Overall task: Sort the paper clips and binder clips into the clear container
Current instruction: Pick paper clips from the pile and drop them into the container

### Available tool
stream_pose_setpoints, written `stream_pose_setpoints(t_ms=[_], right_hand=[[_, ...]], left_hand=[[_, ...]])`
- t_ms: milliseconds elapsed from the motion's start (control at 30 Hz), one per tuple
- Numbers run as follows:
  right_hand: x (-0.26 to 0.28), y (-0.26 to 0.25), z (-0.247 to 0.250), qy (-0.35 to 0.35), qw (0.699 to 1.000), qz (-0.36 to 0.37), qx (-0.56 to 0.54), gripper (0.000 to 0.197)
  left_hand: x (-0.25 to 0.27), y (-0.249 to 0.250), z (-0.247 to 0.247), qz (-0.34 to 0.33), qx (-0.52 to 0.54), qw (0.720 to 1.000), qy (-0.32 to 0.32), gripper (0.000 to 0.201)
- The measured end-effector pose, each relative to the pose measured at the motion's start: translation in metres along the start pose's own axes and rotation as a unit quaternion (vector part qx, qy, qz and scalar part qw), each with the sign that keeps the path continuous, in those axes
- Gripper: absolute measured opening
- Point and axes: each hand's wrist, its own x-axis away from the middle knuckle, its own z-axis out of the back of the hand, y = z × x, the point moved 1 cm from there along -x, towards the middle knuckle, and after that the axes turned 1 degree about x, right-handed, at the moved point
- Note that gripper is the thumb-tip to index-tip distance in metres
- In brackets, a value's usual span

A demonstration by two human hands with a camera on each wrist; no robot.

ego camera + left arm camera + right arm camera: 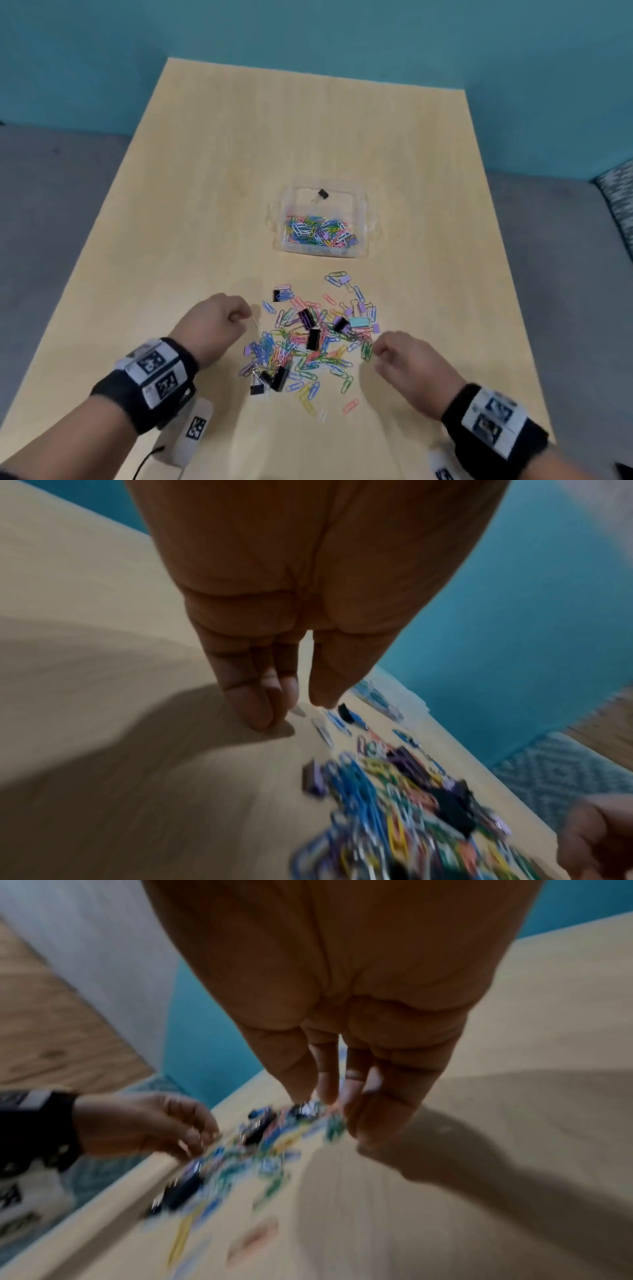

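Hovering either side of the heap, both hands are low over the table (212,178). The left hand (219,322) has thumb and fingertips drawn together on what looks like a pale paper clip (255,322) at the pile's edge; the wrist view is too blurred to confirm it is pinched. The right hand (407,359) curls its fingers close at a green paper clip (366,350) just off its fingertips; whether it has hold of it, I cannot tell.

The loose pile (308,342) lies between the two hands, and the clear container (371,219) sits well beyond the fingertips of both, straight ahead. In its nearer compartment is a bed of paper clips (318,234), and in the farther one a lone black binder clip (322,194).

To do this pick well, I'd say slide one clip clear of the tangle before lifting, since the thin wire loops hook into each other and drag neighbours along. Nails under the flat wire would help on that smooth wood-grain top.

The paper clips are slim, glossy coated wire in candy colours. The binder clips (313,337) are chunky folded wedges, black, lilac and pale teal, with springy wire handles, and are much easier to pinch.
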Motion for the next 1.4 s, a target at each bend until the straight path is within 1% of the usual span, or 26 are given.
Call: stream_pose_setpoints(t_ms=[67, 133, 200, 233, 300, 333, 400, 467, 533, 600, 700, 867, 933, 1100, 1133, 1200, 1300, 1400], right_hand=[[0.014, -0.001, -0.012, 0.02, 0.999, 0.032, 0.032, 0.015], [0.003, -0.017, -0.005, 0.076, 0.993, 0.08, 0.051, 0.013], [-0.024, -0.044, 0.014, 0.144, 0.976, 0.135, 0.091, 0.015], [-0.043, -0.059, 0.025, 0.171, 0.967, 0.155, 0.111, 0.015], [-0.083, -0.088, 0.049, 0.199, 0.954, 0.165, 0.15, 0.014], [-0.103, -0.099, 0.06, 0.196, 0.953, 0.154, 0.172, 0.014], [-0.137, -0.118, 0.077, 0.166, 0.949, 0.121, 0.239, 0.016], [-0.164, -0.129, 0.085, 0.113, 0.937, 0.099, 0.315, 0.016], [-0.187, -0.133, 0.085, 0.057, 0.924, 0.076, 0.371, 0.012], [-0.202, -0.133, 0.081, 0.023, 0.91, 0.052, 0.411, 0.006], [-0.215, -0.13, 0.073, 0.004, 0.901, 0.035, 0.433, 0.012], [-0.218, -0.129, 0.066, 0.013, 0.89, 0.056, 0.452, 0.005], [-0.216, -0.128, 0.066, 0.005, 0.89, 0.061, 0.451, 0.005], [-0.208, -0.127, 0.07, -0.006, 0.896, 0.069, 0.439, 0.017], [-0.208, -0.125, 0.072, -0.003, 0.902, 0.073, 0.426, 0.018], [-0.207, -0.12, 0.075, 0.009, 0.924, 0.079, 0.374, 0.021], [-0.206, -0.11, 0.081, 0.049, 0.951, 0.081, 0.293, 0.024], [-0.203, -0.105, 0.085, 0.077, 0.961, 0.075, 0.254, 0.022]], left_hand=[[0.002, -0.006, -0.014, -0.013, 0.005, 1.0, 0.021, 0.014], [-0.003, -0.007, -0.018, -0.006, 0.011, 0.999, 0.04, 0.009], [-0.009, -0.008, -0.018, 0.018, 0.042, 0.997, 0.059, 0.006], [-0.011, -0.01, -0.018, 0.03, 0.072, 0.995, 0.067, 0.009], [-0.015, -0.013, -0.016, 0.046, 0.127, 0.988, 0.076, 0.012], [-0.016, -0.014, -0.015, 0.049, 0.142, 0.986, 0.074, 0.012], [-0.016, -0.015, -0.016, 0.047, 0.157, 0.984, 0.067, 0.01], [-0.016, -0.017, -0.017, 0.041, 0.173, 0.982, 0.061, 0.01], [-0.017, -0.02, -0.018, 0.037, 0.188, 0.98, 0.059, 0.01], [-0.018, -0.023, -0.019, 0.035, 0.197, 0.978, 0.057, 0.01], [-0.02, -0.025, -0.019, 0.03, 0.196, 0.979, 0.055, 0.01], [-0.02, -0.024, -0.02, 0.015, 0.212, 0.976, 0.056, 0.009], [-0.02, -0.024, -0.019, 0.016, 0.215, 0.975, 0.057, 0.009], [-0.02, -0.026, -0.019, 0.02, 0.231, 0.971, 0.053, 0.01], [-0.02, -0.026, -0.019, 0.02, 0.234, 0.971, 0.053, 0.01], [-0.02, -0.026, -0.019, 0.018, 0.236, 0.97, 0.053, 0.009], [-0.021, -0.026, -0.019, 0.017, 0.239, 0.969, 0.055, 0.009], [-0.02, -0.027, -0.02, 0.017, 0.242, 0.969, 0.055, 0.01]])
